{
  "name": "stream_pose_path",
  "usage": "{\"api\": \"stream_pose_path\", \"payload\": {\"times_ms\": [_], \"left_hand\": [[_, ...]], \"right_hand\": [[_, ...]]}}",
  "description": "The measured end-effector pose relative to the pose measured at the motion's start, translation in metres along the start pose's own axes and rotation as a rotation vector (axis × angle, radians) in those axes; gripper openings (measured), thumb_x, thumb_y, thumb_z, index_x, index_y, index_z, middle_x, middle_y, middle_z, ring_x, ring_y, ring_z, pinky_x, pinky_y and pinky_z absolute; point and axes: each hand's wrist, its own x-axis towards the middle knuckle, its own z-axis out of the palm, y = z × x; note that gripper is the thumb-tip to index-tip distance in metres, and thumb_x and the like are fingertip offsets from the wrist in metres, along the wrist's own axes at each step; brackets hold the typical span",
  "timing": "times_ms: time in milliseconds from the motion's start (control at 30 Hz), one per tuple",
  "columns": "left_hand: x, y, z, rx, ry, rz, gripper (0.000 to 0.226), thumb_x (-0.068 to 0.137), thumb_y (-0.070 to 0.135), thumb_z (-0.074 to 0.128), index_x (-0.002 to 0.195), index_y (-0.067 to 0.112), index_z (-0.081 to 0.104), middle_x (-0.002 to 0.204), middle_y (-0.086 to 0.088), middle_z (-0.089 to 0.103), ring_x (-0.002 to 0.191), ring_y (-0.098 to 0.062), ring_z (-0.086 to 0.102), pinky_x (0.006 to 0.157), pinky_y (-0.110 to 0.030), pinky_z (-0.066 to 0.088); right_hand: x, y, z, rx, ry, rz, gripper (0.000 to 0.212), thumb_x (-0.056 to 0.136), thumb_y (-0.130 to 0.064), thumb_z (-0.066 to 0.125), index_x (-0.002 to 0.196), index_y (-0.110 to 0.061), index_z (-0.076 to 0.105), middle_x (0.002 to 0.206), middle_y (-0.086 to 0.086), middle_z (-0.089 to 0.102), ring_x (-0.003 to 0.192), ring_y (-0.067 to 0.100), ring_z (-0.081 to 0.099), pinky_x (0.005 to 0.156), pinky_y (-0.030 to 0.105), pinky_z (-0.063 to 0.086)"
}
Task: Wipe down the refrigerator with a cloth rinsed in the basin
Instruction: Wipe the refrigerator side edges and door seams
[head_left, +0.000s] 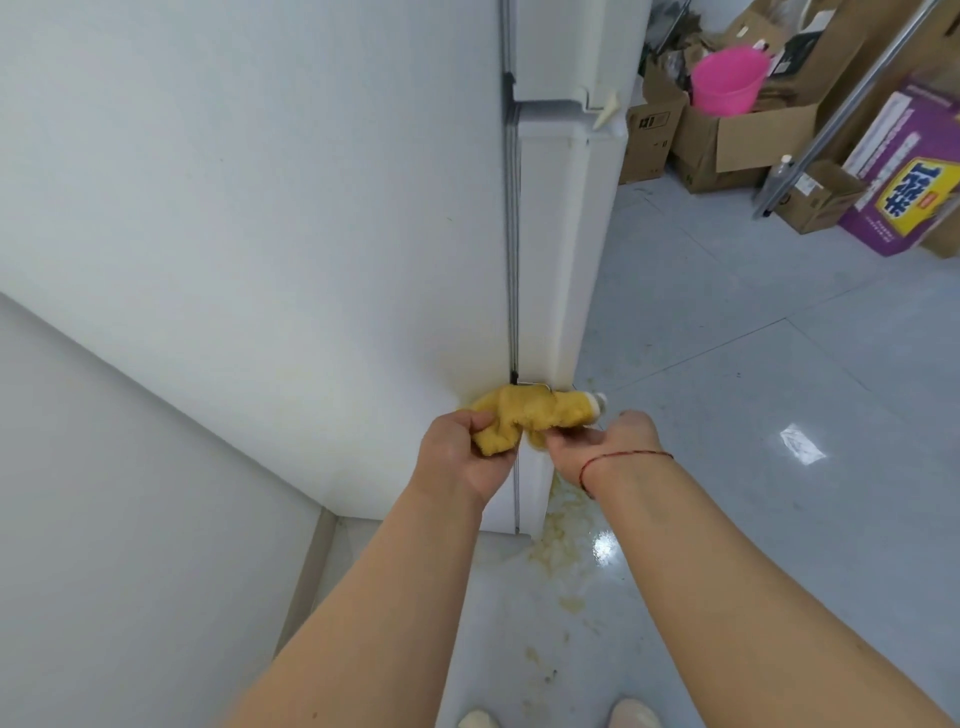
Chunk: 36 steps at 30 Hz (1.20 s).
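Right now both hands hold the cloth (524, 415) low against the fridge (311, 208), at the seam where its side panel meets the door (561, 249); left hand (462, 452) has its fingers curled round the cloth's left end, right hand (597, 447) pinches the right end, fingers bent, thumb side toward the fridge; neither hand is slack.

Cloth's long axis runs left-right, across the vertical seam, so it bridges side panel and door edge; it lies just beyond the fingertips, between them and the fridge, touching or nearly touching the fridge surface, cannot tell which; bunched, not spread flat.

Hands are about level, close together, only the cloth's middle between them; left hand sits on the side-panel half, right hand on the door half; my guess is either can take the next stroke, left for the broad panel, right for the door edge.

Room: side panel above the cloth is wide and bare, plenty of travel upward and leftward; yellowish smear on the panel just above the cloth; yellowish spill on the floor (779, 467) at the fridge's foot, right below the hands; likely slippery, shoes (631, 714) stand near it; pink basin (727, 78) sits on boxes (727, 140) well beyond the fridge, to its right.
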Motion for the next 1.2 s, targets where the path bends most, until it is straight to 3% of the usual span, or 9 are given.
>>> {"api": "stream_pose_path", "payload": {"times_ms": [167, 233, 333, 433, 533, 600, 767, 967, 1200], "left_hand": [[-0.009, -0.002, -0.029, 0.122, -0.006, -0.042, 0.038, 0.078, -0.007, 0.034, 0.106, 0.000, 0.059, 0.099, -0.019, 0.067, 0.086, -0.034, 0.064, 0.068, -0.037, 0.052], [-0.009, 0.000, -0.043, 0.194, -0.033, -0.070, 0.039, 0.080, 0.007, 0.042, 0.113, 0.003, 0.061, 0.103, -0.018, 0.069, 0.086, -0.035, 0.066, 0.064, -0.035, 0.054], [-0.004, -0.001, -0.055, 0.370, 0.024, -0.068, 0.029, 0.092, 0.021, 0.051, 0.113, 0.006, 0.063, 0.098, -0.017, 0.071, 0.082, -0.033, 0.068, 0.059, -0.037, 0.055], [0.006, -0.004, -0.062, 0.586, 0.086, 0.009, 0.025, 0.096, 0.016, 0.050, 0.118, 0.010, 0.060, 0.104, -0.015, 0.070, 0.093, -0.033, 0.067, 0.069, -0.041, 0.055], [0.009, -0.004, -0.061, 0.644, 0.104, 0.047, 0.028, 0.097, 0.010, 0.046, 0.123, 0.011, 0.057, 0.112, -0.016, 0.066, 0.100, -0.035, 0.065, 0.073, -0.043, 0.055], [0.009, -0.003, -0.055, 0.653, 0.107, 0.061, 0.029, 0.097, 0.007, 0.044, 0.123, 0.009, 0.056, 0.112, -0.017, 0.066, 0.100, -0.035, 0.064, 0.075, -0.043, 0.055], [0.005, 0.002, -0.033, 0.577, -0.002, 0.154, 0.030, 0.096, 0.004, 0.044, 0.122, 0.008, 0.059, 0.112, -0.018, 0.067, 0.101, -0.034, 0.065, 0.078, -0.044, 0.055], [-0.034, 0.012, -0.017, 0.467, -0.205, 0.152, 0.031, 0.094, 0.009, 0.047, 0.121, 0.009, 0.061, 0.115, -0.016, 0.068, 0.108, -0.034, 0.064, 0.086, -0.047, 0.052], [-0.083, 0.017, 0.012, 0.525, -0.347, 0.126, 0.027, 0.096, 0.020, 0.048, 0.117, 0.015, 0.064, 0.114, -0.012, 0.069, 0.107, -0.031, 0.065, 0.089, -0.051, 0.052]], "right_hand": [[0.015, 0.005, -0.033, -0.299, 0.045, 0.049, 0.059, 0.097, -0.055, 0.025, 0.106, -0.006, 0.058, 0.096, 0.020, 0.063, 0.088, 0.034, 0.061, 0.079, 0.046, 0.048], [0.026, 0.002, -0.046, -0.424, 0.063, 0.115, 0.060, 0.096, -0.058, 0.028, 0.104, -0.008, 0.060, 0.094, 0.020, 0.065, 0.087, 0.034, 0.061, 0.082, 0.047, 0.048], [0.040, -0.002, -0.058, -0.596, 0.012, 0.191, 0.062, 0.092, -0.061, 0.038, 0.111, -0.007, 0.064, 0.109, 0.021, 0.067, 0.101, 0.036, 0.063, 0.088, 0.049, 0.048], [0.045, -0.001, -0.062, -0.788, -0.057, 0.188, 0.047, 0.092, -0.040, 0.051, 0.116, -0.002, 0.066, 0.112, 0.020, 0.067, 0.104, 0.035, 0.064, 0.091, 0.049, 0.050], [0.049, 0.001, -0.065, -0.893, -0.007, 0.073, 0.033, 0.092, -0.015, 0.055, 0.120, 0.000, 0.062, 0.098, 0.015, 0.067, 0.084, 0.029, 0.066, 0.073, 0.040, 0.055], [0.047, 0.000, -0.064, -0.878, 0.003, 0.023, 0.023, 0.093, -0.011, 0.054, 0.112, -0.002, 0.064, 0.096, 0.015, 0.067, 0.081, 0.028, 0.065, 0.067, 0.038, 0.056], [0.042, -0.007, -0.056, -0.764, -0.126, -0.180, 0.021, 0.094, -0.003, 0.052, 0.112, -0.011, 0.058, 0.102, 0.015, 0.067, 0.091, 0.030, 0.064, 0.083, 0.046, 0.052], [0.002, -0.020, -0.050, -0.611, -0.289, -0.220, 0.026, 0.093, -0.001, 0.047, 0.114, -0.012, 0.059, 0.106, 0.016, 0.068, 0.098, 0.032, 0.064, 0.087, 0.050, 0.050], [-0.047, -0.037, -0.031, -0.547, -0.368, -0.263, 0.027, 0.092, -0.010, 0.048, 0.118, -0.008, 0.058, 0.109, 0.019, 0.065, 0.104, 0.036, 0.061, 0.097, 0.056, 0.044]]}}
